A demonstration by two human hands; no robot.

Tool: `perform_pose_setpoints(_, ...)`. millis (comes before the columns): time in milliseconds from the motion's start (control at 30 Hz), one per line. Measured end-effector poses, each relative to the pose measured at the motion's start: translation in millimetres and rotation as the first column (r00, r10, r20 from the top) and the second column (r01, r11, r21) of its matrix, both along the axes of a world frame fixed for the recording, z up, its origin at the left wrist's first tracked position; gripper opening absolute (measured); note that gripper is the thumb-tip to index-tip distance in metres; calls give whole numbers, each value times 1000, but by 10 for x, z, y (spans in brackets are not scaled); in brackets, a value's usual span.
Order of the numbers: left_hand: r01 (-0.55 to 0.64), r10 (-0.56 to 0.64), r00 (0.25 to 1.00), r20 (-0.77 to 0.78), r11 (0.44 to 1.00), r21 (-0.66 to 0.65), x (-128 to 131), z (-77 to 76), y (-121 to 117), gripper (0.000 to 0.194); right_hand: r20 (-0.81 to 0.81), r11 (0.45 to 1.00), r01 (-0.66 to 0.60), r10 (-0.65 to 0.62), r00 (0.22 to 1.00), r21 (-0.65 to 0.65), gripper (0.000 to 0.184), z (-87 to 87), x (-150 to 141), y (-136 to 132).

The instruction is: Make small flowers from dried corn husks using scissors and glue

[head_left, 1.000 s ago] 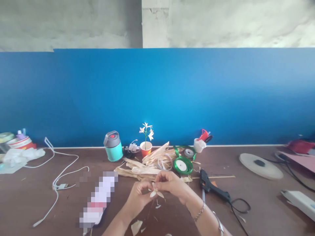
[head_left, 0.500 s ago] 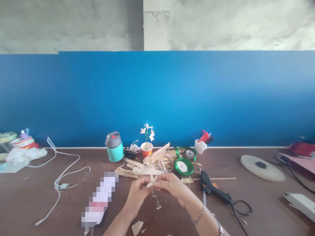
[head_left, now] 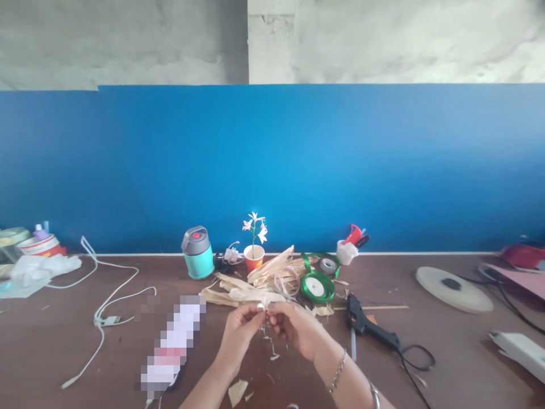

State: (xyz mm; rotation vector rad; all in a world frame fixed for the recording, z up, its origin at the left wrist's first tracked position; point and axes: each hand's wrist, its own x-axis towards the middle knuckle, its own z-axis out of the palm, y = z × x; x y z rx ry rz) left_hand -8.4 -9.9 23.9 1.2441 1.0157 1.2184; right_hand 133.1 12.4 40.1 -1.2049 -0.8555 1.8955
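Observation:
My left hand [head_left: 239, 331] pinches a small white husk flower [head_left: 263, 304] between thumb and fingertips. From the other side, my right hand [head_left: 296, 326] closes its fingers at the same flower, hiding its lower part. Just beyond both hands lies a pile of dry corn husks [head_left: 242, 292]. A green ribbon spool [head_left: 317, 287] and a clear ring-shaped roll [head_left: 286, 283] rest beside the husks. Behind them a finished-looking white flower spray [head_left: 255, 227] stands in a red paper cup [head_left: 254, 263]. Husk scraps [head_left: 237, 392] lie on the table near my wrists.
A black glue gun [head_left: 370, 325] with its cord lies to the right, near a thin stick [head_left: 374, 307]. On the left are a blurred-out phone [head_left: 174, 346], a white cable [head_left: 100, 312] and a turquoise flask [head_left: 198, 261]. A white cup with scissors [head_left: 347, 251] stands at the back.
My right fingers have curled and shifted over the flower, whose petals stood upright and spread before. The flower now shows less between my hands. The view has tilted slightly.

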Motion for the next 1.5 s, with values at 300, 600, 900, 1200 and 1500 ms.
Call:
perform_pose_setpoints(300, -275, 450, 844, -291, 830, 484, -54, -199, 22, 10, -98, 989, -13, -1, 995, -146, 11, 43, -34, -29)
perform_pose_setpoints(600, -159, 593, 693, -410, 681, 715, -82, -165, -25, 10, -167, 976, -66, 31, 985, -208, 10, 6, -28, -19)
perform_pose_setpoints(900, -149, 596, 683, -422, 679, 719, -75, -159, -39, 14, -265, 960, -150, 84, 961, -238, 10, -3, 2, -9)
perform_pose_setpoints(1200, -145, 564, 711, -419, 701, 698, -73, -185, -11, 12, -229, 967, -175, 131, 964, -186, 12, 16, 25, 11)
perform_pose_setpoints(1500, -147, 615, 663, -427, 666, 731, -115, -203, 30, 9, 373, 986, -100, 44, 927, 132, 20, 69, 226, -31)
